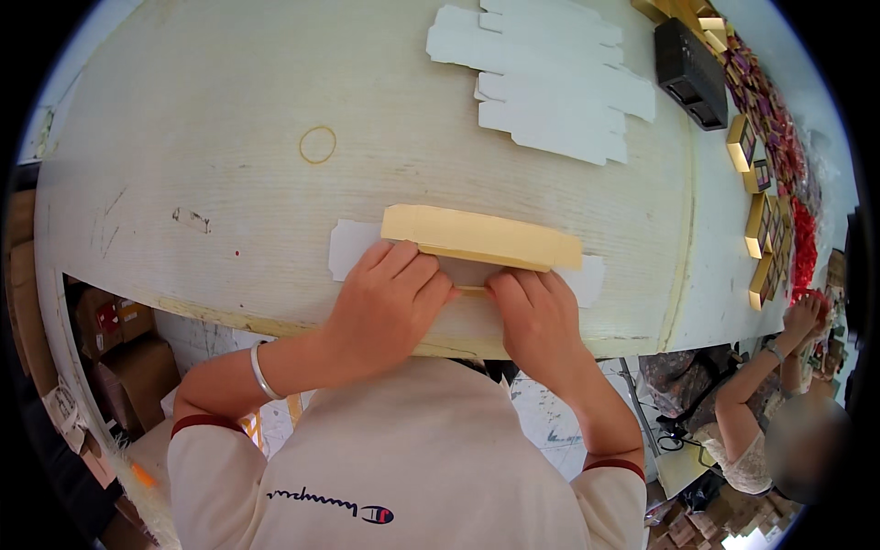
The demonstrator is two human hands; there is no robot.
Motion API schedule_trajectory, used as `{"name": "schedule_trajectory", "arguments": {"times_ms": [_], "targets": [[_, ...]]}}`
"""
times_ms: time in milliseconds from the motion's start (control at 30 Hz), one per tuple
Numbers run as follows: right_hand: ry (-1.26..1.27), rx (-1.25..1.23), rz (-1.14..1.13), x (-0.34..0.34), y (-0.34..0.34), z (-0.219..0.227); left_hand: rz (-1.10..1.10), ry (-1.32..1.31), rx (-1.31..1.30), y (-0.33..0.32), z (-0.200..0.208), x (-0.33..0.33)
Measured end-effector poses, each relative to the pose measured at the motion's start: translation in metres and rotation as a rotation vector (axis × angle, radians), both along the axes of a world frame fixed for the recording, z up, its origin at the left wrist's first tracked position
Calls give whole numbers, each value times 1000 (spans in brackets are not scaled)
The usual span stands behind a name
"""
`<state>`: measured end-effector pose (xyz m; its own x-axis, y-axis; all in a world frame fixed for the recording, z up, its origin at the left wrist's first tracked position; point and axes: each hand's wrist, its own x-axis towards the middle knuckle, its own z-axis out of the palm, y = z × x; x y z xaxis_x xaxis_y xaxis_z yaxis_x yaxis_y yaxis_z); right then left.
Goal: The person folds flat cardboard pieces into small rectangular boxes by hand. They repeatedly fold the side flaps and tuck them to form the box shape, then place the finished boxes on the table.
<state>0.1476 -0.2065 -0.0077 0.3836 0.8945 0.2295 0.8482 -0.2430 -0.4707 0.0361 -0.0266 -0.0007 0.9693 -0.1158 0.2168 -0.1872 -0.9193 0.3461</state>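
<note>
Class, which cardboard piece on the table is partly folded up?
The gold-faced piece held by left hand and right hand; the white pieces beyond lie flat.

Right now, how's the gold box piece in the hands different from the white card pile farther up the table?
The gold box piece is partly folded, with a gold side raised; the white card pile lies flat.
The gold box piece shows gold and white; the white card pile shows only white.
Both hands hold the gold box piece; no hand touches the white card pile.
Both have flaps.
</note>
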Motion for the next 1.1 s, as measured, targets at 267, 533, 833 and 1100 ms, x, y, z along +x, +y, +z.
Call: {"name": "schedule_trajectory", "arguments": {"times_ms": [267,533,833,1100], "targets": [[-195,32,93,1,4,1,-89,-238,-70,50,38,45],[-450,-165,230,18,-15,32,-203,374,-176,32,28,41],[-110,19,223,5,-28,8,-137,157,-371,1,-1,30],[392,99,201,24,-26,6,-400,384,-655,26,24,30]]}}
